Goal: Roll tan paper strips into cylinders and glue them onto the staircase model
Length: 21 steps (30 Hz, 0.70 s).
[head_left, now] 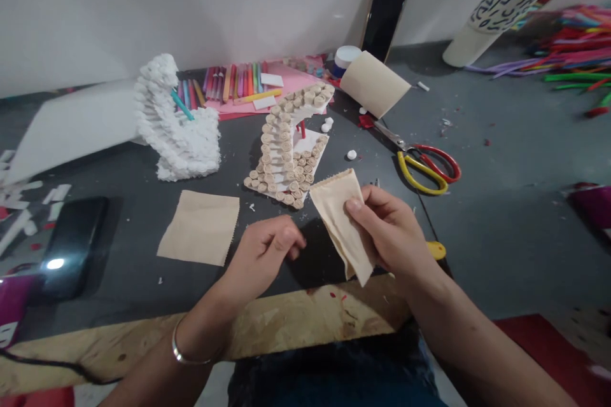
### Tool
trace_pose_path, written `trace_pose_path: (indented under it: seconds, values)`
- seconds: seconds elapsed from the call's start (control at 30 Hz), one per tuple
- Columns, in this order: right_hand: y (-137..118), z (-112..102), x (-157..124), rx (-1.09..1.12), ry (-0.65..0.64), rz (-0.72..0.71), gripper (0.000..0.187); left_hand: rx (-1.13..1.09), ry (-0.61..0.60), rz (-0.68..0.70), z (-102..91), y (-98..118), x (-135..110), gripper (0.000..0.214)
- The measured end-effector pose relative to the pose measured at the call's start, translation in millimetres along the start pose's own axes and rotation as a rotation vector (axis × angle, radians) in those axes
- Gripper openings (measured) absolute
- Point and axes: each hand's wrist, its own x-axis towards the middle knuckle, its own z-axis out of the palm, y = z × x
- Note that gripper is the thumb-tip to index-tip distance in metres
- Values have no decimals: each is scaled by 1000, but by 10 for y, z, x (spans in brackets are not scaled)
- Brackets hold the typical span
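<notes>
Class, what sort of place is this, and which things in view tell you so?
Probably a craft workspace: scissors lie open on the table, a small model covered in beige rolls stands nearby, and the right hand holds a folded beige sheet.

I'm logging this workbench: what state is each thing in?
left hand: fingers curled, nothing visible in it
right hand: gripping the folded cloth
folded cloth: doubled over, held
cloth square: unfolded, lying flat
scissors: lying down, shut or nearly so
phone: propped up, screen dark
jar: capped
beige sheet: curved
white model: standing
beige coiled model: standing
</notes>
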Motion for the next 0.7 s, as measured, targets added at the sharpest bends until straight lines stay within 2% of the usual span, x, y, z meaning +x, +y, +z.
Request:
trace_pose_path:
  seconds: [0.07, 0.13, 0.2, 0.33, 0.4, 0.5, 0.6, 0.63, 0.7]
  values:
    - [-5, 71, -26, -26, -8, -54, 31, -124, -2, -51, 85, 4, -5, 46]
    - [-9, 143, -53, -80, -14, -114, 31, -269, -25, -113, 192, 1, -11, 60]
    - [-8, 195, -70, -117, -25, -158, 30, -354, -27, -174, 281, -9, -14, 61]
    - [1, 202, -60, -126, -66, -189, 25, -311, 77, -192, 283, -17, -9, 39]
    - [1, 167, -41, -101, -79, -181, 22, -253, 70, -190, 210, 1, -7, 34]
    - [-9, 112, -22, -58, -132, -174, 22, -145, -119, -213, 116, 45, -8, 28]
    - [-23, 102, -21, -109, -203, -199, 35, 9, -330, -185, 109, 77, -7, 18]
    - [-26, 109, -23, -137, -212, -209, 34, 56, -359, -177, 123, 82, -6, 15]
    - [-26, 127, -25, -172, -199, -218, 20, 91, -349, -168, 157, 81, -4, 15]
